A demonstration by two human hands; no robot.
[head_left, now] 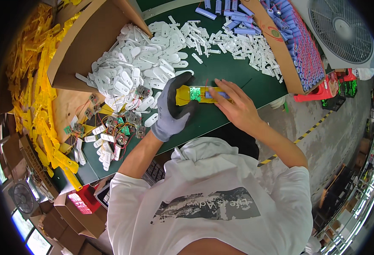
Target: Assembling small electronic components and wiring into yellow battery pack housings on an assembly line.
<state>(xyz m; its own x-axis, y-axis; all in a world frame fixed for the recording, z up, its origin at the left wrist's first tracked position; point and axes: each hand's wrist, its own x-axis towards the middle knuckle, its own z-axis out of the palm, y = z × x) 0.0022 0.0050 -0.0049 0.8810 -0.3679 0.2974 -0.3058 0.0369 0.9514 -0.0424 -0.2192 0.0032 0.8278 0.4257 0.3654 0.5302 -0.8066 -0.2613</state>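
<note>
A yellow plastic housing [186, 94] lies flat on the green table [234, 74], held between both hands, its long axis running across from one hand to the other. In its open top sit a small green circuit board [195, 94] and, further toward the right hand, a pale blue cylindrical cell [219, 95] lying along the same axis. The left hand [175, 109], in a grey glove with black fingertips, curls around the left end of the housing, thumb below and fingers above, gripping it. The bare right hand [234, 103] rests on the right end with fingers extended and close together, the fingertips pressing on the cell; it holds nothing else. Both hands touch the piece, so neither is nearer; the cell lies under the right fingers, the board nearer the left.

Beyond the left hand a heap of white plastic shells [136, 63] spreads over the table, and just below it lies a cluster of loose circuit boards with red wires [119, 127]. Beyond the right hand stands a cardboard box of blue cells [299, 46], with small white strips [234, 42] scattered before it. Far to the left hang yellow housings [42, 106], and a white fan [342, 29] sits well beyond the right hand.
</note>
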